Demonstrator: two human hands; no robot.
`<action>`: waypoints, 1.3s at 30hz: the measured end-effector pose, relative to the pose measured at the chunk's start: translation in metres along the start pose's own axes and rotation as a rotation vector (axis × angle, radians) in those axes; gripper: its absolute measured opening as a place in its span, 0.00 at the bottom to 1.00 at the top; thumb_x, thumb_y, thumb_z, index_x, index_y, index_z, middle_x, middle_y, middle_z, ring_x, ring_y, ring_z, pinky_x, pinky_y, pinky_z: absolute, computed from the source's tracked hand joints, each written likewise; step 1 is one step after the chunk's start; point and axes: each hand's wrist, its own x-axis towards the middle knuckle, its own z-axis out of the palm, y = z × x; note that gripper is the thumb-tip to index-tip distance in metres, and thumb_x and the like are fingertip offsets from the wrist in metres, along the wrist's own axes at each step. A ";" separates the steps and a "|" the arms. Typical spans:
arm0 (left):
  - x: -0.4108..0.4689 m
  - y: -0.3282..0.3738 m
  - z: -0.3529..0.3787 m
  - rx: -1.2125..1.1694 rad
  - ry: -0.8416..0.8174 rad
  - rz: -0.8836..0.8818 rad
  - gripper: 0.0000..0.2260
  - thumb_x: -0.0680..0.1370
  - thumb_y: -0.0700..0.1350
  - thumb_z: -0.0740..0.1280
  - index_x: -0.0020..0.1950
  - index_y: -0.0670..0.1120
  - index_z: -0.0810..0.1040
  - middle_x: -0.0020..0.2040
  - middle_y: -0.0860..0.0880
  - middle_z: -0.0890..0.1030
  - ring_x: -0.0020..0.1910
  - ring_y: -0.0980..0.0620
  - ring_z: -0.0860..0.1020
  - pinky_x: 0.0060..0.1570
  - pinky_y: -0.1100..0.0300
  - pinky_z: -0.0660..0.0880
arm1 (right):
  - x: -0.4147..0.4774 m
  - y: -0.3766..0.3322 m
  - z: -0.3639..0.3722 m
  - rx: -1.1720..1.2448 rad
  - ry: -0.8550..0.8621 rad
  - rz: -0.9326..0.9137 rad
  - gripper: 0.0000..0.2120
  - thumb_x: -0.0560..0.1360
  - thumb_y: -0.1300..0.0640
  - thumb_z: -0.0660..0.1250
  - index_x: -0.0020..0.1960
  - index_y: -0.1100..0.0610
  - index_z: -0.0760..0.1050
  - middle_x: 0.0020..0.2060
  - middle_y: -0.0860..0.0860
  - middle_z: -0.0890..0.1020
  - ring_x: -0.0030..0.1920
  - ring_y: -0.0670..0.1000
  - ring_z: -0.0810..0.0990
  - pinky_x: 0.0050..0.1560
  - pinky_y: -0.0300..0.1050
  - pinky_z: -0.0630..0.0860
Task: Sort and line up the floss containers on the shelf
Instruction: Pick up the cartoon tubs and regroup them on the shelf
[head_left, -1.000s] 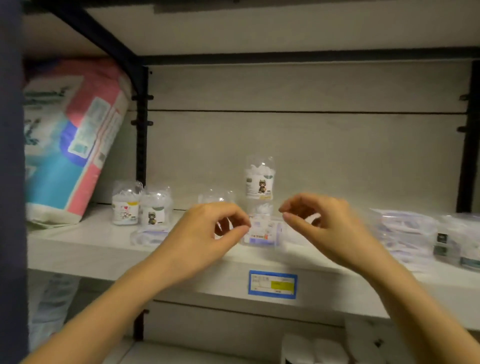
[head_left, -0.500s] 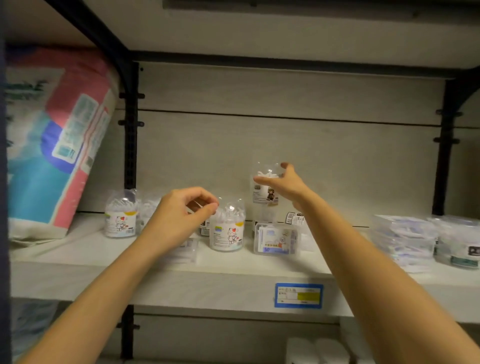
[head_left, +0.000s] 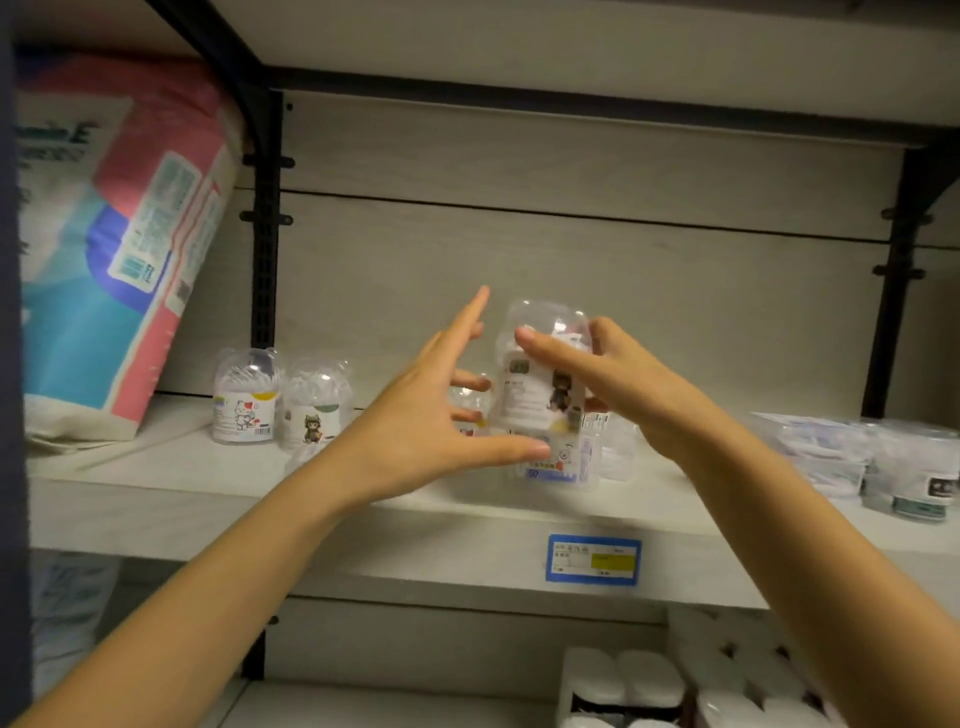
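Pale shelf (head_left: 171, 483), black uprights (head_left: 266, 270)

A shop aisle, metal-bracketed shelf (head_left: 363, 499) with blue price tag (head_left: 592, 559), packaged floss containers (head_left: 244, 397), bulk tissue pack (head_left: 104, 249)

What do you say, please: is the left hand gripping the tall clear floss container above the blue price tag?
No: the head view shows the right hand gripping the tall clear floss container above the blue price tag; the left hand is open beside it.
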 end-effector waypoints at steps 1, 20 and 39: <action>-0.003 0.000 0.005 -0.010 -0.008 0.014 0.51 0.58 0.59 0.74 0.72 0.68 0.44 0.71 0.64 0.59 0.59 0.63 0.73 0.49 0.71 0.76 | -0.011 0.000 0.003 0.004 -0.025 -0.002 0.39 0.56 0.30 0.67 0.58 0.53 0.68 0.47 0.50 0.81 0.46 0.48 0.83 0.45 0.44 0.80; -0.080 0.001 -0.009 0.118 0.085 0.014 0.43 0.66 0.54 0.75 0.72 0.66 0.50 0.67 0.67 0.66 0.60 0.68 0.70 0.57 0.67 0.73 | -0.078 -0.017 0.034 -0.047 -0.050 -0.224 0.26 0.59 0.24 0.60 0.50 0.38 0.68 0.47 0.32 0.79 0.48 0.33 0.78 0.45 0.37 0.75; -0.048 -0.069 -0.198 0.279 0.143 -0.220 0.13 0.77 0.49 0.59 0.55 0.43 0.78 0.57 0.43 0.76 0.55 0.44 0.77 0.59 0.44 0.73 | 0.024 -0.118 0.203 -0.049 -0.118 -0.066 0.25 0.70 0.40 0.66 0.58 0.55 0.68 0.47 0.46 0.77 0.52 0.51 0.80 0.55 0.56 0.78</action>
